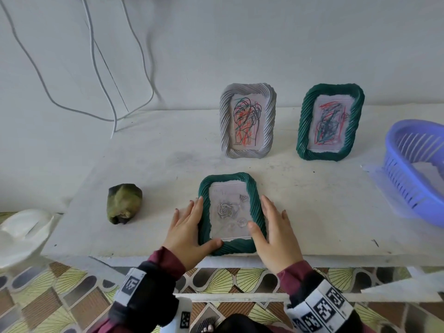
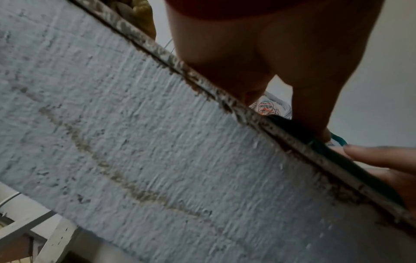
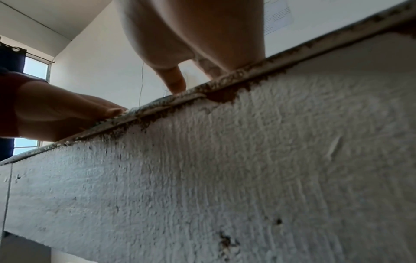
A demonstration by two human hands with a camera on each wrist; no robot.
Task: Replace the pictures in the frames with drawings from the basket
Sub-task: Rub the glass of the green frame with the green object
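Inside blue basket (image 1: 408, 179), seemingly white paper (image 1: 430, 173).

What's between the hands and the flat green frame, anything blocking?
Nothing visible. The left hand and right hand already rest on the frame, one at each side, flat on the table.

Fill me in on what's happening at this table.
A person is swapping frame pictures for drawings. Both hands, left and right, rest with straight fingers on the sides of a green frame lying flat at the table's near edge; it shows a rose picture. Behind it, a grey frame and another green frame stand upright, each showing a scribbled drawing. A purple basket with paper inside sits at right.
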